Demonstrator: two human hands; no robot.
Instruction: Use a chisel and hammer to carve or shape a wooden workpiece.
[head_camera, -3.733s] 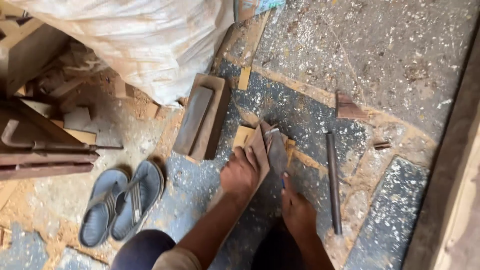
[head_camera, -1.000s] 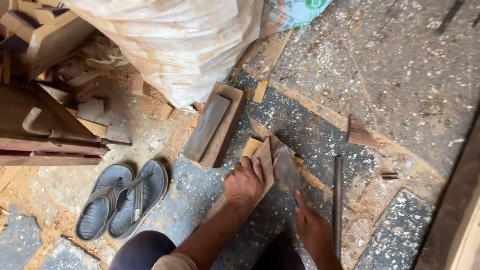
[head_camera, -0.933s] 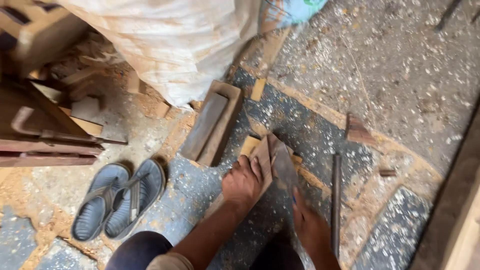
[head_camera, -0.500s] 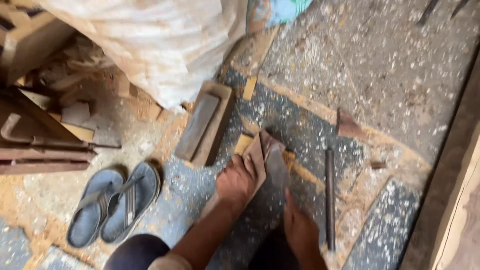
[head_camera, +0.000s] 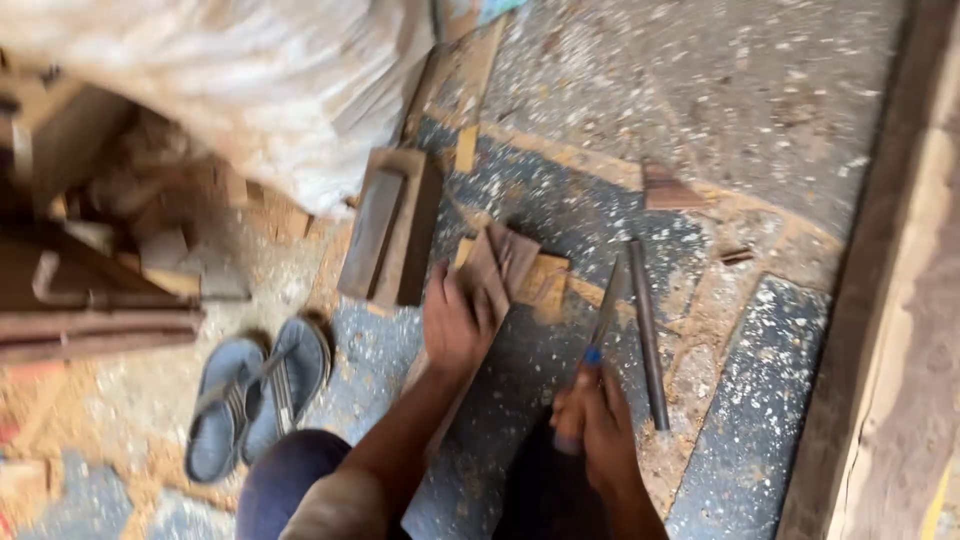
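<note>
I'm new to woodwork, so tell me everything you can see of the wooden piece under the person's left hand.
The wooden piece is a flat, brown, narrow board with grain lines, lying slanted on the sawdust-strewn floor. Its far end rests over pale offcuts. The left hand presses on its middle, hiding the near part. The picture is blurred, so finer detail cannot be told.

One package is showing: a large sack of whitish, translucent plastic is lying on the floor at the upper left, bulging and creased; its lower edge is resting near wooden offcuts; no labels, signs or screens are appearing anywhere in view.
</note>
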